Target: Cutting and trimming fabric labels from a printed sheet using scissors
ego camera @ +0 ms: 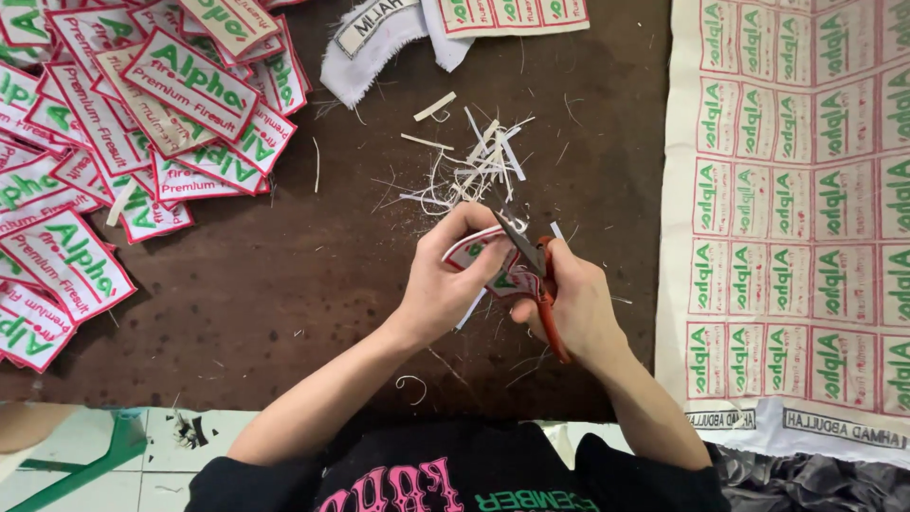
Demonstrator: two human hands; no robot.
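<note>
Patch (pixel 479 254): white woven label with a red border and green lettering, held above the middle of the bench (pixel 284 284); long axis runs from near-right up toward far-left, mostly hidden by fingers.
Scissors (pixel 533 270): orange handles, dark blades; points aim at the far-left, blades at the patch's right edge, handles slanting back toward the near edge.
Left hand (pixel 441 284): forearm comes in from the near edge, wrist bent, grip closed on the patch.
Right hand (pixel 578 303): grip wrapped around the scissor handles, knuckles up.
Trimmings (pixel 469 166): heap of white strips and threads just beyond the hands, toward the far edge.
Cut patches (pixel 114 123): piled overlapping at the far-left corner and down the left edge.
Uncut sheet (pixel 796 209): printed cloth in rows of the same label, covering the right edge.
Obstruction: none between hands and patch.
</note>
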